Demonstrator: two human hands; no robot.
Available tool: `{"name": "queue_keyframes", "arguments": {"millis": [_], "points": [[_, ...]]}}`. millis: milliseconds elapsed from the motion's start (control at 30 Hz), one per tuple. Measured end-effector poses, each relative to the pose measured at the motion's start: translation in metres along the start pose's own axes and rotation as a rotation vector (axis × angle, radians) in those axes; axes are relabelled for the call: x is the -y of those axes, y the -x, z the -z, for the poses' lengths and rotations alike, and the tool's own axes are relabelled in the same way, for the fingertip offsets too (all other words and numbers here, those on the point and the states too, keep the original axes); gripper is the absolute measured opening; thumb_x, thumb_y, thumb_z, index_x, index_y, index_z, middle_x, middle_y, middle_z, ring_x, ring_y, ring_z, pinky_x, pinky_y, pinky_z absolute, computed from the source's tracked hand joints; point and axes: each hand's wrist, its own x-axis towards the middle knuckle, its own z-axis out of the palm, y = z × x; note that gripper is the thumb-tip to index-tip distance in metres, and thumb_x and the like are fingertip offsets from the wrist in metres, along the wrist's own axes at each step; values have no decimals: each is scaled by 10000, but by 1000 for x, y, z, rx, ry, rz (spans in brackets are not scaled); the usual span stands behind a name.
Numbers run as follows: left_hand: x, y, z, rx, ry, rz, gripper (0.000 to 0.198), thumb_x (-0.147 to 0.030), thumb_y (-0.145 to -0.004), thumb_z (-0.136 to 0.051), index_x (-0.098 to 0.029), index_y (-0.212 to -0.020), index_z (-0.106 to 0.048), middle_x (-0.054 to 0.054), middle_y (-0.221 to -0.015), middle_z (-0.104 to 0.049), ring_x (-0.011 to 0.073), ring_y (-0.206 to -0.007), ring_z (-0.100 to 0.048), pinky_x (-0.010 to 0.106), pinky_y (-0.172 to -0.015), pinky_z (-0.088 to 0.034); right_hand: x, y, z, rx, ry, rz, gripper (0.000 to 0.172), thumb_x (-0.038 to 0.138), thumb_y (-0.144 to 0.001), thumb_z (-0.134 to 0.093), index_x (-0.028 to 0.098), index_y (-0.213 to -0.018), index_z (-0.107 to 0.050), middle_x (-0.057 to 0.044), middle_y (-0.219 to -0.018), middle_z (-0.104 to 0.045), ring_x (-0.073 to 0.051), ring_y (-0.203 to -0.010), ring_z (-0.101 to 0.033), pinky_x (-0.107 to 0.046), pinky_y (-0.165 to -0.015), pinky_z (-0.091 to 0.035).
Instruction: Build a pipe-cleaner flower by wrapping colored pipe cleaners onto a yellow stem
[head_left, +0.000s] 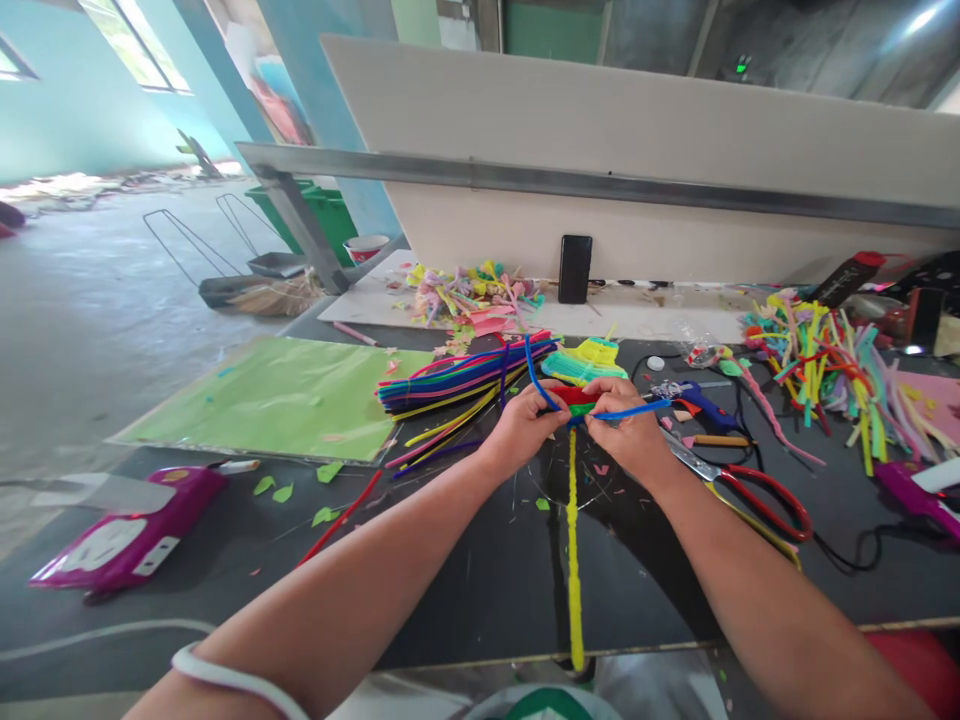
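Both hands meet over the dark table, pinching a blue pipe cleaner (634, 411) at a small red and green piece (579, 397). My left hand (527, 425) is closed on the blue pipe cleaner, one end of which sticks up past the fingers. My right hand (628, 428) is closed on its other stretch, which points right. A yellow fuzzy stem (574, 550) runs from below the piece toward the table's front edge. Just behind the hands lies a yellow and turquoise pipe-cleaner piece (589, 362). The fingers partly hide the red and green piece.
Left of the hands lies a bundle of pipe cleaners (457, 380), beside a green sheet (277, 400). Red-handled scissors (765, 500) and a blue glue gun (701, 405) are at right. A phone (575, 269) leans on the back board. A purple device (135, 530) sits front left.
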Motion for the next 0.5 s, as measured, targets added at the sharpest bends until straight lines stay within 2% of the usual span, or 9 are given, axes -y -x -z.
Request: {"name": "queue_keyframes", "arguments": {"millis": [333,500], "points": [[1,0,2,29,39,4,38,-205,-742,-667,-169,-747,-679,87,-1094,-624,221,-1091,-549,340,-968,-393,1,-1,-1,-48,129,85,171,112,-727,-567,232,-620,-508,-49,-868,-663,-223,-867,-605,-434,-825,-469],[0,1,2,38,55,44,48,-214,-744,-665,-167,-742,-674,82,-1102,-620,219,-1073,-550,342,-959,-398,2,0,0,-42,117,78,179,112,-732,-579,223,-610,-510,-59,-852,-664,-232,-862,-604,-427,-805,-464]]}}
